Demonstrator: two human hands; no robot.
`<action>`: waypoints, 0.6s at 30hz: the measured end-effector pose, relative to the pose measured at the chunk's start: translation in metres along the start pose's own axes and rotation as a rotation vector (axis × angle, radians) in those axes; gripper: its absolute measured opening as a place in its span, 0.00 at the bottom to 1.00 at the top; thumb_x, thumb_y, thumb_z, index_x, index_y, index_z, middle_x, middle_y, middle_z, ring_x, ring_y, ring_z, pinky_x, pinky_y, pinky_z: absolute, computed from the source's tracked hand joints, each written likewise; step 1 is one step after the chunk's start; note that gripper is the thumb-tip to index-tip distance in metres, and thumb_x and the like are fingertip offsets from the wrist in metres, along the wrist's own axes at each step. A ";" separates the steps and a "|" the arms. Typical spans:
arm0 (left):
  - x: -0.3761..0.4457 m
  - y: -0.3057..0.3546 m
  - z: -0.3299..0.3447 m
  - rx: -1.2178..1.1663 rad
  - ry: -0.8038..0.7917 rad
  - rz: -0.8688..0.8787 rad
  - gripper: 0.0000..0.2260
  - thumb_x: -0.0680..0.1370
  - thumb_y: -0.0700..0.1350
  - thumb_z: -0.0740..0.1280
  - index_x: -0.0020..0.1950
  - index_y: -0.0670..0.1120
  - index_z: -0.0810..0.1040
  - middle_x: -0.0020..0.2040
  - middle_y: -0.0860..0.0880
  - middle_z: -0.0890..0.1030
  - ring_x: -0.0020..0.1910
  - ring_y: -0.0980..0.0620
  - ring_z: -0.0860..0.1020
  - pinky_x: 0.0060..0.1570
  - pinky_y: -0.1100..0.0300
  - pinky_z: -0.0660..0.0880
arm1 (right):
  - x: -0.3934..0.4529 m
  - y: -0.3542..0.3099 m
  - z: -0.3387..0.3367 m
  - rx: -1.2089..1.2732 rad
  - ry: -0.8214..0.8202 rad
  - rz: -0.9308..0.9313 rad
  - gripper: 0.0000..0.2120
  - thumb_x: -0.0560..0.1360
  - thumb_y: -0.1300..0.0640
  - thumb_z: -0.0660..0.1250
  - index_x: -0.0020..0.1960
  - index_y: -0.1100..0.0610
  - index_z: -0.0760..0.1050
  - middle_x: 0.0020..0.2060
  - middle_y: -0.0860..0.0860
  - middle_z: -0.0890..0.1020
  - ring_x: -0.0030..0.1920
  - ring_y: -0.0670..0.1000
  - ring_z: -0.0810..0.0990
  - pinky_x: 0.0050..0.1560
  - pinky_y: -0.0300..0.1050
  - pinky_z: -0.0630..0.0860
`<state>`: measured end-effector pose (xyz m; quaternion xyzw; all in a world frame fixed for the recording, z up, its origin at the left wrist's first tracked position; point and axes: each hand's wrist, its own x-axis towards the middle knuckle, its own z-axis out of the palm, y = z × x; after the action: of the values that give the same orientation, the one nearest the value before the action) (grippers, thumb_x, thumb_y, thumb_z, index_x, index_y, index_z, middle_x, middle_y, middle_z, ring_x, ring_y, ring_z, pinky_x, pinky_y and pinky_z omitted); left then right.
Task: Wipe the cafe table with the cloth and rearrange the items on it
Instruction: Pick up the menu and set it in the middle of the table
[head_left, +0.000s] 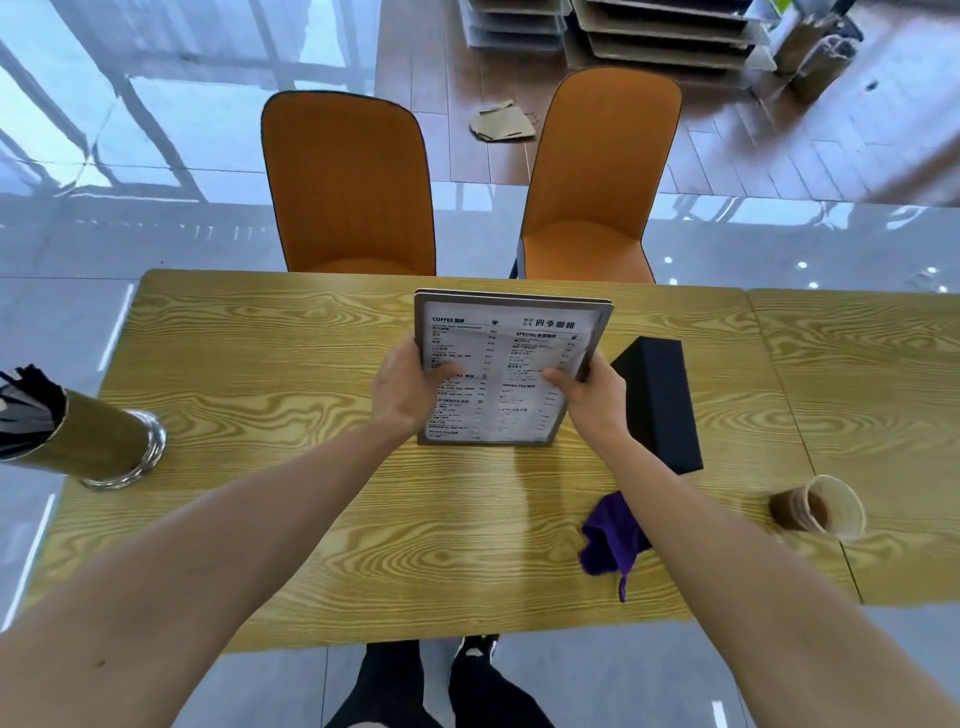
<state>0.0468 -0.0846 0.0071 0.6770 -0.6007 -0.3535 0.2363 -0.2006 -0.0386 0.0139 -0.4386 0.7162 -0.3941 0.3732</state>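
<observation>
A framed menu card (519, 332) stands upright over the middle of the wooden table (291, 364). My left hand (410, 387) grips its left edge and my right hand (589, 392) grips its right edge. A crumpled purple cloth (605, 540) lies on the table under my right forearm, apart from both hands. A black box (657, 400) lies just right of the menu. A paper cup (818, 506) holding brown liquid sits near the table's right edge. A glass vase (104, 447) wrapped in gold with dark contents stands at the left edge.
Two orange chairs (348, 182) (597, 176) face the far side of the table. A second wooden table (872, 384) adjoins on the right. A paper bag (501, 122) lies on the floor behind the chairs. My legs (467, 686) stand at the near edge.
</observation>
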 end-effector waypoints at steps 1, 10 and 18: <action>-0.001 0.000 0.002 0.000 0.007 0.009 0.17 0.73 0.58 0.74 0.57 0.53 0.78 0.52 0.56 0.84 0.52 0.51 0.82 0.48 0.46 0.80 | 0.000 0.001 -0.001 0.001 0.000 0.000 0.15 0.76 0.56 0.75 0.61 0.54 0.78 0.54 0.44 0.84 0.52 0.41 0.82 0.45 0.35 0.79; -0.002 -0.003 0.004 0.017 -0.006 0.048 0.17 0.74 0.58 0.74 0.58 0.53 0.77 0.54 0.55 0.84 0.54 0.51 0.81 0.51 0.47 0.80 | 0.002 0.002 -0.003 -0.006 -0.009 0.009 0.14 0.76 0.55 0.75 0.60 0.52 0.77 0.53 0.43 0.84 0.54 0.44 0.83 0.47 0.40 0.81; -0.004 -0.006 0.003 0.022 -0.037 0.044 0.20 0.73 0.60 0.74 0.59 0.55 0.73 0.55 0.56 0.83 0.56 0.52 0.80 0.52 0.46 0.80 | 0.001 0.003 -0.005 -0.042 -0.021 0.003 0.16 0.75 0.53 0.76 0.61 0.51 0.76 0.54 0.43 0.84 0.55 0.46 0.83 0.49 0.44 0.82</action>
<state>0.0485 -0.0796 0.0011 0.6594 -0.6238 -0.3541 0.2253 -0.2060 -0.0378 0.0130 -0.4491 0.7212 -0.3739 0.3720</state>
